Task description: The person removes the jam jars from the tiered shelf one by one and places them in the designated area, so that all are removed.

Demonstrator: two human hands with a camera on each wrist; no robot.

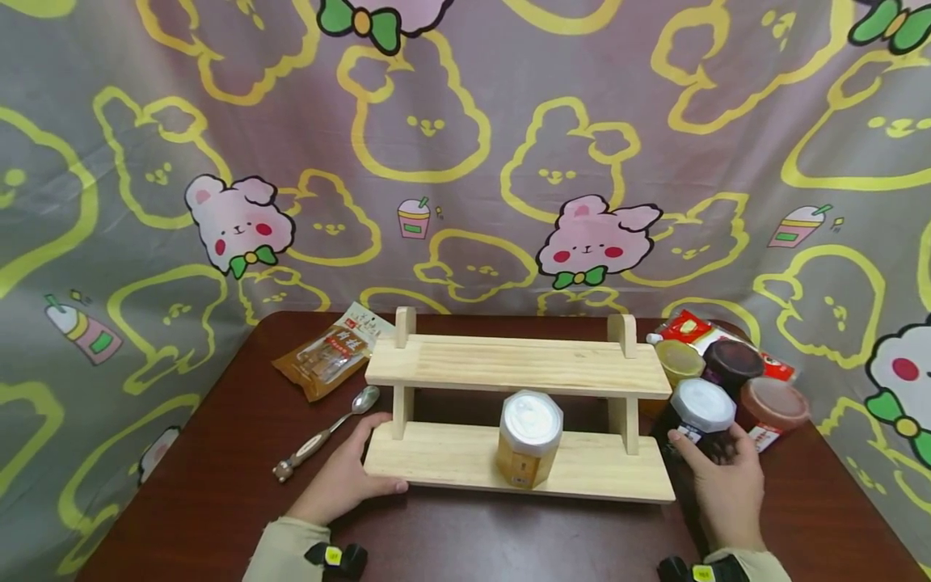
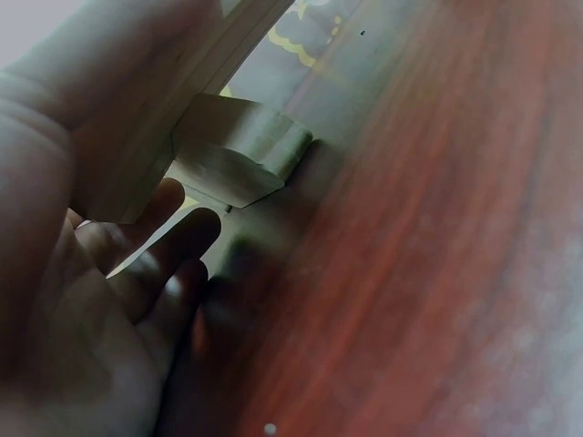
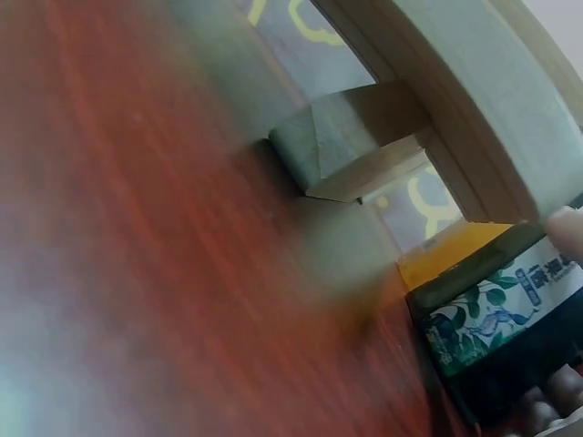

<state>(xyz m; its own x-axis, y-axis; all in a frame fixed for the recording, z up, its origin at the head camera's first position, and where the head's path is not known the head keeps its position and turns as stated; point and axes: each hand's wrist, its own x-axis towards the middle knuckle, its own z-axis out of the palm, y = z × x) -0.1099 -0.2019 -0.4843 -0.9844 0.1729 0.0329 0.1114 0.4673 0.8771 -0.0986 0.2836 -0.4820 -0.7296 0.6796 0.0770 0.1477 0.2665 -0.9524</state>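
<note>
A two-tier wooden shelf [image 1: 451,453] stands on the table, and my left hand [image 1: 347,475] grips the left end of its lower board. The thumb lies along the front edge, while the fingers curl under the board in the left wrist view. An amber jar [image 1: 525,461] with a silvery-white lid stands on that lower board, right of its middle. Beside the shelf's right end, my right hand [image 1: 727,485] holds a dark jar [image 1: 702,408] with a whitish lid between thumb and fingers. Its label [image 3: 510,305] shows leaves and blue lettering in the right wrist view.
More jars stand at the right: a yellowish one [image 1: 678,360], a dark-lidded one [image 1: 733,364] and a reddish one [image 1: 773,404]. Behind them lies a red-and-white packet [image 1: 687,327]. Left of the shelf are a brown food packet [image 1: 327,356] and a spoon [image 1: 320,440]. A patterned curtain [image 1: 465,242] hangs behind.
</note>
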